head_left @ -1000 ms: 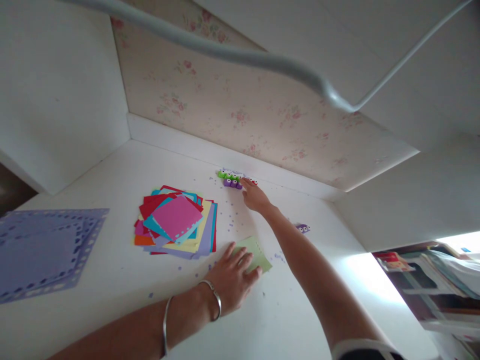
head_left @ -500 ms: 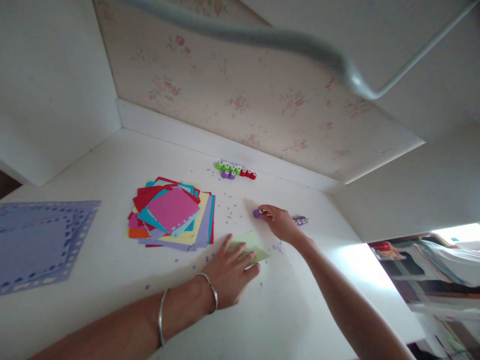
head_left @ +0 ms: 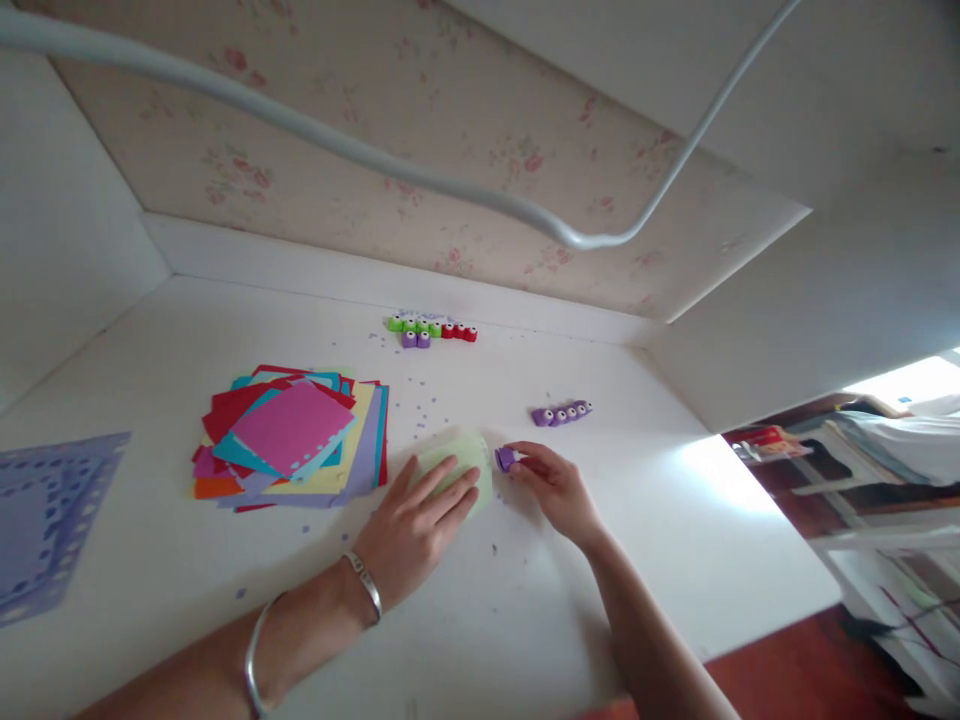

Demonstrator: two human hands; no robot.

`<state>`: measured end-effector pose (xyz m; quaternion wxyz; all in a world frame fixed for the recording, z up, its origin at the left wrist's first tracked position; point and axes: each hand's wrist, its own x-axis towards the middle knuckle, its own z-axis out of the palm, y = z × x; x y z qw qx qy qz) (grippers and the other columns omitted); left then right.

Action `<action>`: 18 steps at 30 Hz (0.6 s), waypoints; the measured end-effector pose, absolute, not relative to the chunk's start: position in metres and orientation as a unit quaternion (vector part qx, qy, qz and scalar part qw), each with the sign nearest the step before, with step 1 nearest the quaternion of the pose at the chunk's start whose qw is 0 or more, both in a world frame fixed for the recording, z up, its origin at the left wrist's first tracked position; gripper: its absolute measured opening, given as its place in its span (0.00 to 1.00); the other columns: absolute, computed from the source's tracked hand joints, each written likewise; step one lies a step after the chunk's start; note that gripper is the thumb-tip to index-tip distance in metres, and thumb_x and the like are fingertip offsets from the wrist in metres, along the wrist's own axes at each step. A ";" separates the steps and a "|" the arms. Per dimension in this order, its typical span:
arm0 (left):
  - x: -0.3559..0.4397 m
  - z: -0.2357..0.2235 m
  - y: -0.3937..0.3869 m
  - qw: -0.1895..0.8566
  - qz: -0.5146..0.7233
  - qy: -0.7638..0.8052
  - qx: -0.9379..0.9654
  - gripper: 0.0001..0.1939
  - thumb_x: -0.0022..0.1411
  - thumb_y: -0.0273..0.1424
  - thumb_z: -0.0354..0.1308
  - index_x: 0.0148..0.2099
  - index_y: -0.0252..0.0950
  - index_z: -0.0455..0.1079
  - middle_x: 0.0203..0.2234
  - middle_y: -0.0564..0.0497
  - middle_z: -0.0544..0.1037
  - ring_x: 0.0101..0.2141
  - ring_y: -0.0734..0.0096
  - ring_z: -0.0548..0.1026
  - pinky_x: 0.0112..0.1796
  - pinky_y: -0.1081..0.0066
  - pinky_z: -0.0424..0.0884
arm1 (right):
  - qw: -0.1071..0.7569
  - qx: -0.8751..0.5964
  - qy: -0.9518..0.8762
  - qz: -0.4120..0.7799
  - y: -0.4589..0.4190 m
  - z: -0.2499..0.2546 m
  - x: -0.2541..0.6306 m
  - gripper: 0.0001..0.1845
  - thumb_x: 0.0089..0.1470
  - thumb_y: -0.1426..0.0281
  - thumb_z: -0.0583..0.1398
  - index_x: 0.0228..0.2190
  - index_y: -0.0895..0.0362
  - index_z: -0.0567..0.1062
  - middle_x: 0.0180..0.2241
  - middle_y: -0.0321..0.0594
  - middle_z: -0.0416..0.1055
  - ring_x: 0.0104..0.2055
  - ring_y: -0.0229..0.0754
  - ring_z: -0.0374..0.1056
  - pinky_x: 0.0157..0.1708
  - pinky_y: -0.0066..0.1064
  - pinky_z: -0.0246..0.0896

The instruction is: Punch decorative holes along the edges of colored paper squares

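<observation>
Purple punch, seemingly plastic, pinched in right hand; left hand spread on paper.

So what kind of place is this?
Probably a craft desk in a home: there's a pile of colored paper, little purple punches on the white desktop, and flowery wallpaper behind.

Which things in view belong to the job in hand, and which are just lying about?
Seemingly in use:
pale green paper, under left hand
held purple punch, in right hand

Apparently lying about:
purple punch row
green punches, red punches and purple pair at back
coloured paper stack
lilac sheets
</observation>
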<state>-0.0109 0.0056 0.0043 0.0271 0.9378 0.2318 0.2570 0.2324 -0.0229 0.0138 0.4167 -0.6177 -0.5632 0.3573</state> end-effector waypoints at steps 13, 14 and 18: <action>-0.010 0.013 0.019 0.079 0.293 0.152 0.940 0.22 0.60 0.14 0.45 0.52 0.30 0.71 0.57 0.39 0.67 0.60 0.58 0.60 0.55 0.58 0.68 | 0.434 -0.585 -0.572 0.379 -0.024 0.003 0.241 0.16 0.55 0.63 0.61 0.44 0.54 0.76 0.40 0.42 0.76 0.36 0.41 0.71 0.35 0.32 0.68; -0.010 0.013 0.019 0.082 0.295 0.149 0.940 0.22 0.60 0.15 0.45 0.52 0.30 0.71 0.57 0.39 0.67 0.60 0.58 0.60 0.55 0.58 0.68 | 0.435 -0.581 -0.574 0.380 -0.023 0.003 0.241 0.15 0.55 0.63 0.61 0.44 0.53 0.76 0.41 0.42 0.76 0.37 0.41 0.71 0.37 0.33 0.68; -0.010 0.014 0.019 0.087 0.305 0.138 0.938 0.21 0.61 0.15 0.45 0.52 0.30 0.71 0.57 0.39 0.67 0.60 0.58 0.60 0.55 0.58 0.68 | 0.432 -0.576 -0.571 0.393 -0.023 0.003 0.242 0.16 0.55 0.64 0.61 0.45 0.54 0.75 0.40 0.42 0.76 0.37 0.41 0.71 0.37 0.33 0.69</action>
